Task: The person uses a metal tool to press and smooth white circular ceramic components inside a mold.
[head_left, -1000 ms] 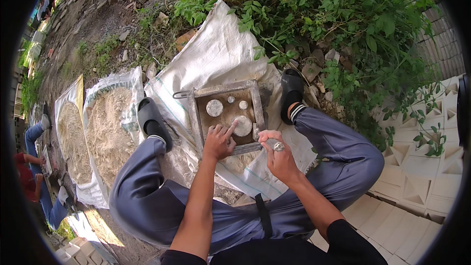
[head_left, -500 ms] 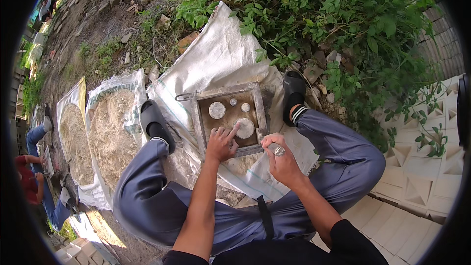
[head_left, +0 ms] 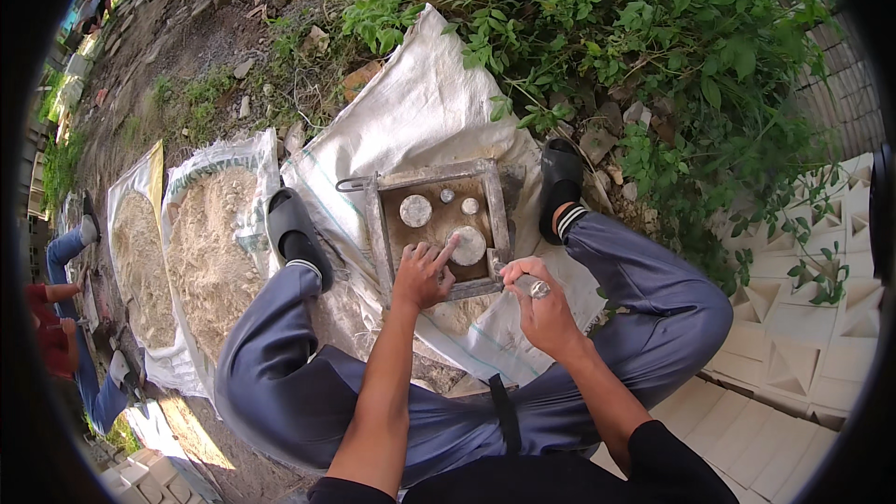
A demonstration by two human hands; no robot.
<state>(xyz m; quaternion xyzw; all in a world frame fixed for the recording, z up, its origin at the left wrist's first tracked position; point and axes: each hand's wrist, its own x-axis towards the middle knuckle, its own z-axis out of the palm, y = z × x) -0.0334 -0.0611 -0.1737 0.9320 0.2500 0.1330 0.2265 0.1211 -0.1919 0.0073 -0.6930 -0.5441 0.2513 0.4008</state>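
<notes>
Between my feet stands a square wooden frame (head_left: 372, 229) with packed sand-coloured material (head_left: 420, 235) inside. Several pale round pieces sit in it: a large disc (head_left: 471, 245) at the near right, a middle-sized disc (head_left: 415, 211) at the far left and smaller ones beyond. My left hand (head_left: 424, 273) reaches over the near side, its index finger stretched onto the large disc and the other fingers partly bent, holding nothing. At the frame's near right corner, my right hand (head_left: 541, 306) is closed round a small metal tool (head_left: 539, 289) with a rounded, silvery end. Its tip is hard to make out.
A white woven sheet (head_left: 420, 98) lies under the frame. Two opened sacks (head_left: 217, 233) of sandy material are at left. Leafy plants (head_left: 653, 28) grow at the far right, above pale patterned blocks (head_left: 793, 355). Another person (head_left: 61, 327) sits at the far left.
My right hand has turned slightly, and the tool's rounded end has shifted a little to the right. The left index finger stays on the large disc.
</notes>
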